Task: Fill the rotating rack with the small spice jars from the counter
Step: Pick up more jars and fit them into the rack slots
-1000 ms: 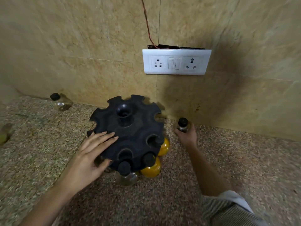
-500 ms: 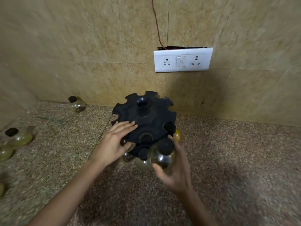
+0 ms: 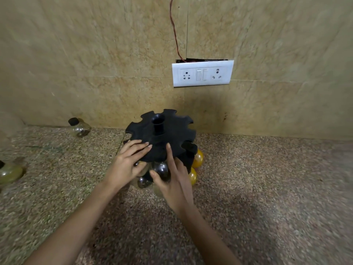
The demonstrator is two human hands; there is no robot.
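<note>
While the left hand lies with its fingers flat and slightly spread on the near-left edge of the black rotating rack, apparently steadying it, the right hand works at the rack's near side. Its index finger points straight up onto the top disc. Its thumb and other straight fingers flank a dark spice jar sitting under the disc's near edge, touching it rather than curling round it. I judge that jar seated, or nearly so.

An upper yellow jar and a lower yellow jar hang at the rack's right, and a second dark jar sits low, beside the left hand's thumb.

The next pick depends on which side the loose jars lie. A clear jar by the wall lies tilted at the frame's left, its black cap toward the upper left. A greenish jar is cut off by the left edge. Both rest on the granite counter, well apart from the rack and left of it. The left hand is therefore nearer, while the right would have to cross in front of the rack.
</note>
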